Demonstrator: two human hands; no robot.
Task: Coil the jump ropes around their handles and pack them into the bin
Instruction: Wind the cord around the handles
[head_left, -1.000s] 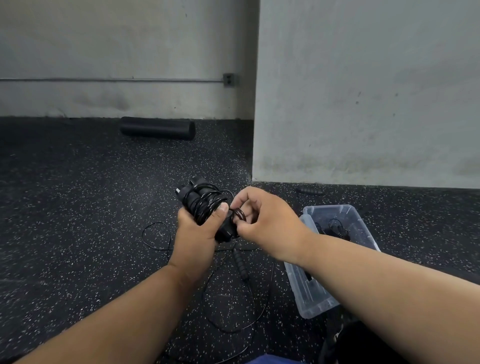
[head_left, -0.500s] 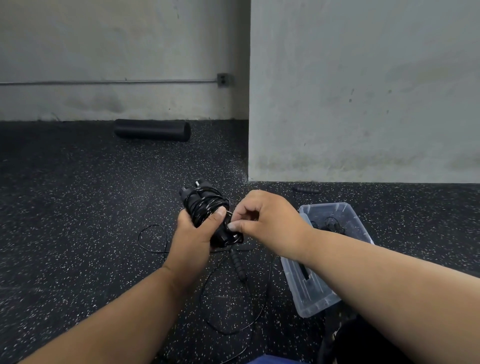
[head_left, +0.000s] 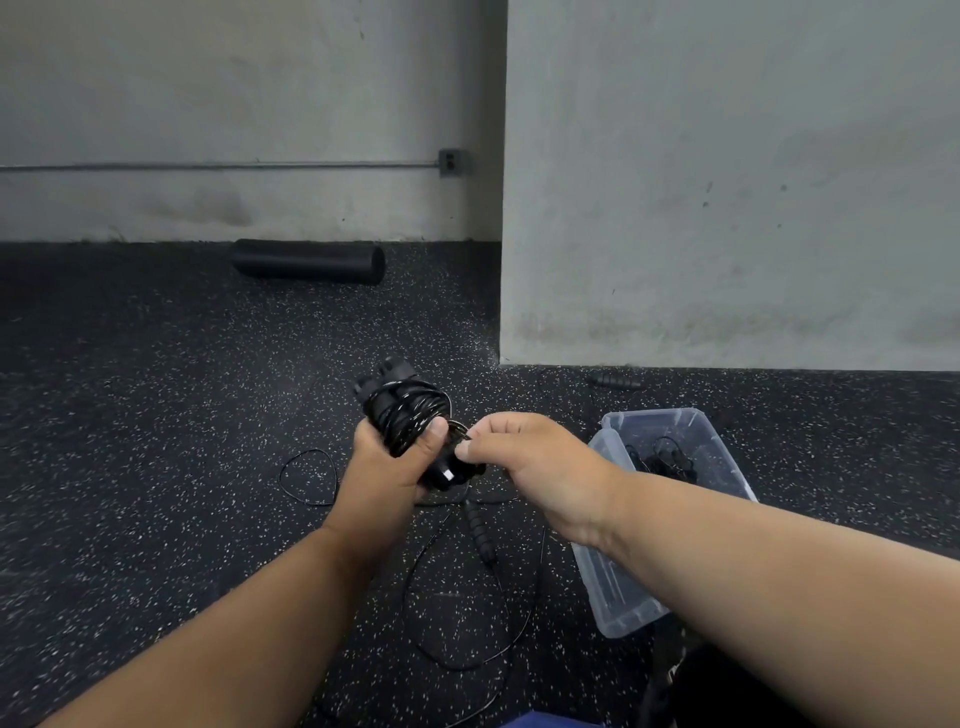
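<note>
Coiled jump rope: gripped in left hand, long axis tilted toward upper left of frame. Right hand fingers pinch the rope end. Bin lies right of both hands, nearer the right.

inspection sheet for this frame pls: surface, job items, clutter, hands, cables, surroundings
Surface: black speckled rubber floor.
Job's things: coiled jump rope wound on its handles, held up; loose jump rope uncoiled on the floor; clear plastic bin with rope inside, right of it.
Clutter: foam roller by the wall; spare handle beyond the bin.
Hands: left hand grips the coil; right hand pinches its end.
Cables: nothing seen besides ropes.
Surroundings: grey concrete walls, conduit and outlet box.
</note>
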